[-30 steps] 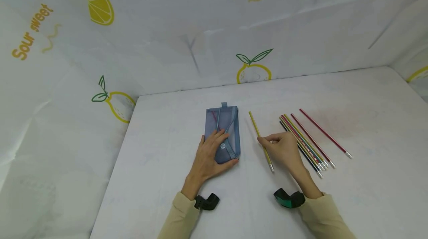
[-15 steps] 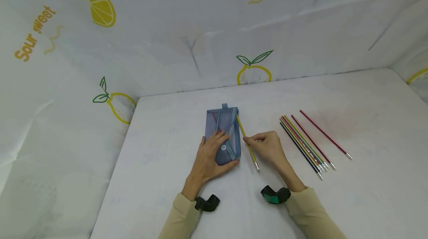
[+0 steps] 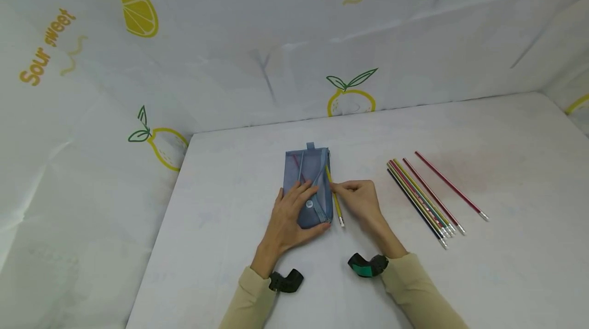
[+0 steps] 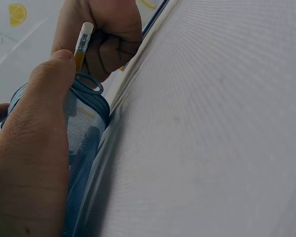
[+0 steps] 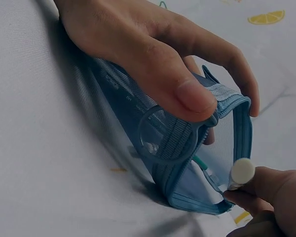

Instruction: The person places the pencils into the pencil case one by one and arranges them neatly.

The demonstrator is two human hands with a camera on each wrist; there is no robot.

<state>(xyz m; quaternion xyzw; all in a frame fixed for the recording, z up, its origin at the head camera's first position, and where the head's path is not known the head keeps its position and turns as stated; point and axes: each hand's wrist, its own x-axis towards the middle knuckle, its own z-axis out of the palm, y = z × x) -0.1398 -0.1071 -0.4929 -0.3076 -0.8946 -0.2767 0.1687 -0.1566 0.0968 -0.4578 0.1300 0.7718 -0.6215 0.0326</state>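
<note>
The yellow pencil [image 3: 338, 208] could snag on the blue mesh pouch [image 3: 314, 165] if its mouth [image 5: 197, 205] sags. At the pouch's right edge the right hand [image 3: 361, 198] pinches the pencil; the left hand [image 3: 291, 216] presses the pouch, thumb apart from fingers. Inside show a green stick [image 5: 200, 162] and a red stick [image 3: 296, 162], probably pencils.

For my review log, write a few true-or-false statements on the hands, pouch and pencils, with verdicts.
1. The left hand rests on the blue pouch. True.
2. The right hand pinches a yellow pencil. True.
3. The pouch is zipped fully shut. False: it gapes open beside the right hand.
4. Every pencil lies inside the pouch. False: several loose pencils lie to its right.
5. The yellow pencil's white eraser points towards the person. True.
</note>
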